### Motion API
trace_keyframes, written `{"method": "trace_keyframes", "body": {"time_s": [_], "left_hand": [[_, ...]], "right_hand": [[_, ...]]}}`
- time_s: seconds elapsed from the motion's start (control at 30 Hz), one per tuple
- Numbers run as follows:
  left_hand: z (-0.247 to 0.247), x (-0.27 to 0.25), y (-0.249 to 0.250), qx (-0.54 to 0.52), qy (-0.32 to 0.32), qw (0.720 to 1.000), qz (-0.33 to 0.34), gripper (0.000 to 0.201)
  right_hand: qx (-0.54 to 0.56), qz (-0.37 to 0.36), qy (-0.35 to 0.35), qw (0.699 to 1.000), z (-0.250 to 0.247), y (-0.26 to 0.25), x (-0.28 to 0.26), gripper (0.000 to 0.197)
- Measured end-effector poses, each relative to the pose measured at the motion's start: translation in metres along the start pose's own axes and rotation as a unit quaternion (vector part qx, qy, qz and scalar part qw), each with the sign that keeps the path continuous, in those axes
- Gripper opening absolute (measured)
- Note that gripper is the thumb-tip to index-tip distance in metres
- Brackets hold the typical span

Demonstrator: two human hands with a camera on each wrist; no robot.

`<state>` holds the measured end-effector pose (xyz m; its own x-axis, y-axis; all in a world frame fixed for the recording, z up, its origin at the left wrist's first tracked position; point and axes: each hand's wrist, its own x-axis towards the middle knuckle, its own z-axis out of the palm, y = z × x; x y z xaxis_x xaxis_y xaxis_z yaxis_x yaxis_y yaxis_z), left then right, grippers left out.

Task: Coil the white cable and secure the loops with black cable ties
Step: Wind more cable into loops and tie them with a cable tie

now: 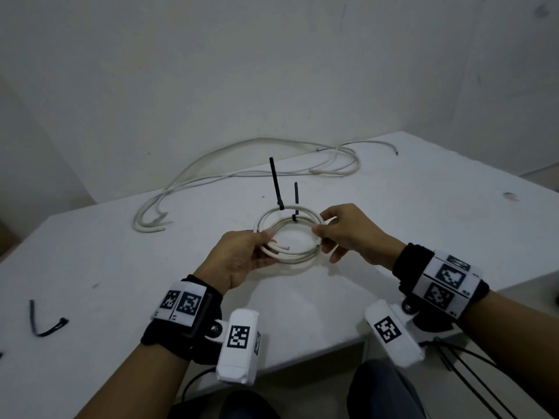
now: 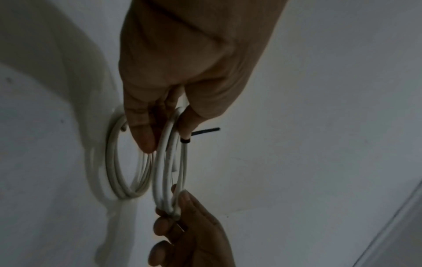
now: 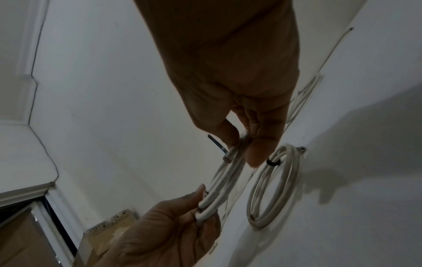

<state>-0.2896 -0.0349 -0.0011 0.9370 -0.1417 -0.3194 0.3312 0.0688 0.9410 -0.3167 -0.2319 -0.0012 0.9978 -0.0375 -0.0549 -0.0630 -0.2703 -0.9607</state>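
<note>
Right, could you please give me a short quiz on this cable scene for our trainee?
1. True or false: the coil held in the air has no tie on it.
2. Where does the spare tie lie? A) on the table, to the person's left; B) inside the coil; C) on the floor.
3. How many hands grip the coil?

Key:
1. False: a black tie wraps it.
2. A.
3. Two: the left hand and the right hand, on opposite sides.
</note>
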Motion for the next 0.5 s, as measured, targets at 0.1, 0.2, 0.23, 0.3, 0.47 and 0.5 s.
{"method": "trace_keyframes", "body": {"time_s": [0.1,0.2,0.23,0.3,0.47,0.5], "left_hand": [[0.001,0.0,0.0,0.078,0.036,0.995,0.049,0.018],[0.0,0.005,-0.001,0.165,0.06,0.981,0.079,0.02],[0.0,0.008,-0.001,0.192,0.064,0.975,0.087,0.023],[0.0,0.014,-0.002,0.245,0.074,0.962,0.099,0.031],[0.003,0.032,-0.005,0.339,0.097,0.93,0.104,0.036],[0.004,0.034,-0.006,0.354,0.099,0.924,0.103,0.033]], "right_hand": [[-0.012,-0.002,0.003,1.0,0.001,-0.001,0.0,0.015],[-0.034,-0.003,0.007,0.999,0.002,-0.002,0.003,0.014],[-0.041,-0.001,0.006,0.999,0.002,-0.002,0.005,0.015],[-0.059,0.008,0.001,0.998,0.001,-0.004,0.009,0.017],[-0.128,0.049,-0.012,0.99,0.002,-0.008,0.024,0.01],[-0.145,0.059,-0.016,0.988,0.003,-0.008,0.027,0.008]]}}
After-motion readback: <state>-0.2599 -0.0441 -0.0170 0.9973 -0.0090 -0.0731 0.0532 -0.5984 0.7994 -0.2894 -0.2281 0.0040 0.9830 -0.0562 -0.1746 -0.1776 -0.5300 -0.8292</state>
